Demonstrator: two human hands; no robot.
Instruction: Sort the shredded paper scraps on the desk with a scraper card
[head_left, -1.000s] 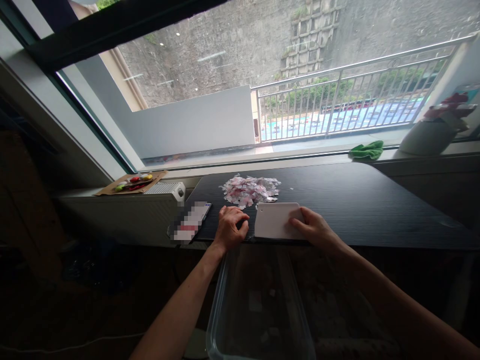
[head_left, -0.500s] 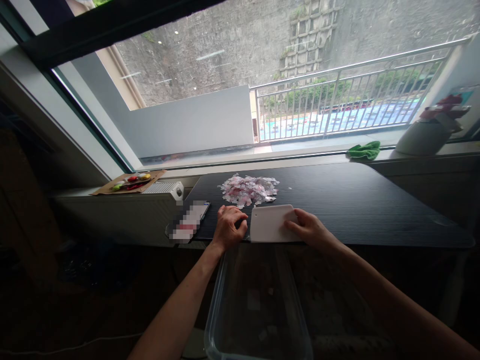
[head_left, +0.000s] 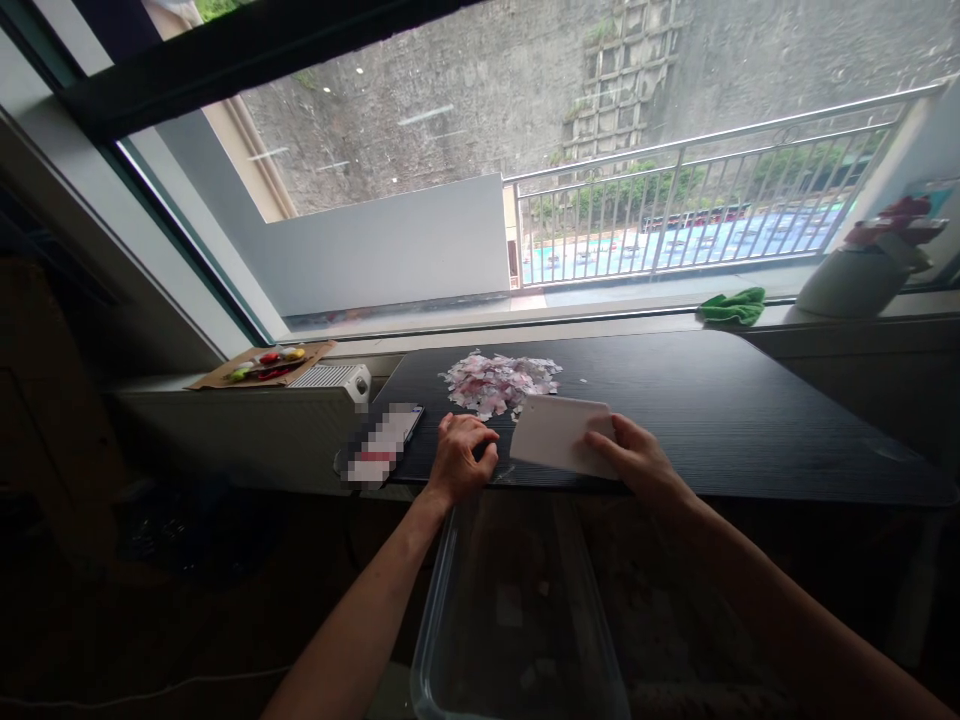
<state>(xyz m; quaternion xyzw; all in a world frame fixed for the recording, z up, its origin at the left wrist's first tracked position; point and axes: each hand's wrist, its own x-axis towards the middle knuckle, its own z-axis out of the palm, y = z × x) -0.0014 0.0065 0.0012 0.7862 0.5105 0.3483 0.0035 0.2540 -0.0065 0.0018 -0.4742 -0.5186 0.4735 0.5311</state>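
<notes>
My right hand (head_left: 641,460) grips the right end of a white plastic dough scraper (head_left: 559,432), a flat plate with a small hole in one corner. The scraper is tilted at the near edge of the black table (head_left: 720,420). My left hand (head_left: 463,455) rests by the same edge, fingers curled in and nothing visible in them. Just beyond both hands lies a heap of torn white and pinkish paper scraps (head_left: 499,382). Below the edge, between my forearms, stands a clear plastic bin (head_left: 427,640) with a few pale scraps inside.
A phone (head_left: 382,445), partly blurred out, lies at the table's left corner. Beyond it are a radiator (head_left: 225,430) and cardboard (head_left: 217,375) with small colourful items. A green cloth (head_left: 733,306) and a white pot (head_left: 851,280) sit on the windowsill at the right.
My right hand has moved slightly right and turned the scraper, so it slants and its left end is further from my left hand. The left hand has hardly moved.
</notes>
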